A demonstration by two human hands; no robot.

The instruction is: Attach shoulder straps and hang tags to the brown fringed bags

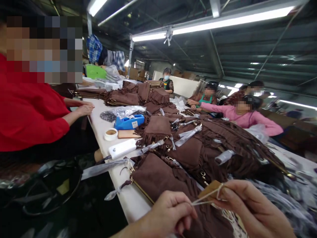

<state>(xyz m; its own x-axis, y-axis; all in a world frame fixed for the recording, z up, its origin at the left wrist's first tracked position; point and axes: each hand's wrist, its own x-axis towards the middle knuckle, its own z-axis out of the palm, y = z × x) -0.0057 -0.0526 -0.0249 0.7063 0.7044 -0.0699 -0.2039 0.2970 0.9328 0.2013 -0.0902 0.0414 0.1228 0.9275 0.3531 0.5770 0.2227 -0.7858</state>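
Both of my hands are low in the head view, above a brown fringed bag [158,173] with a gold zip. Between finger and thumb, my left hand [170,211] pinches the end of a white string [201,200], which is stretched to the right. My right hand [252,206] pinches the same string close to a tan tag [210,191]. More white strings [231,218] lie below my right hand.
Brown fringed bags cover much of the white table [101,120]. A blue tape dispenser [130,122], a tape roll [110,134] and a white power strip [122,148] lie along the left edge. A person in red [29,112] stands left; others work across the table.
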